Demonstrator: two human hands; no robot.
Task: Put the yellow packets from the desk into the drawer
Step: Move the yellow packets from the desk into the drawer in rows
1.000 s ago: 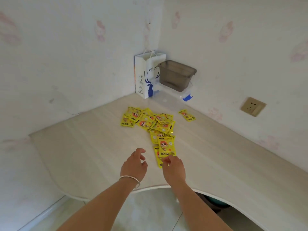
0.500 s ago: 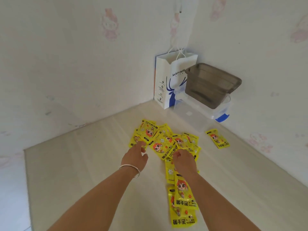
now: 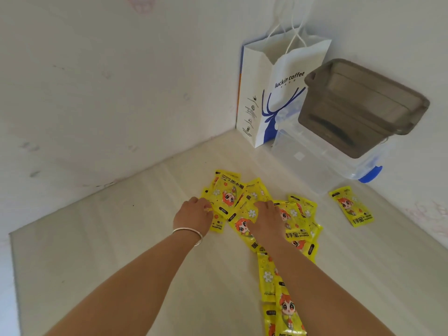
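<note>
Several yellow packets [image 3: 228, 195] with a cartoon figure lie in a loose pile on the pale wooden desk [image 3: 101, 251]. A trail of them runs toward the near edge [image 3: 286, 309], and one packet [image 3: 351, 206] lies apart on the right. My left hand [image 3: 194, 214], with a silver bangle on the wrist, has curled fingertips at the pile's left edge. My right hand [image 3: 266, 218] lies palm down on the middle of the pile. No packet is lifted. No drawer is in view.
In the desk's back corner stand a white and blue paper bag [image 3: 269, 98] and a clear plastic box [image 3: 312, 163] with a blue latch. A smoky grey tub [image 3: 363, 105] rests on that box. Walls close in the desk at the left and back.
Both hands have moved forward from the desk's near edge onto the pile. The view has closed in on the corner.
</note>
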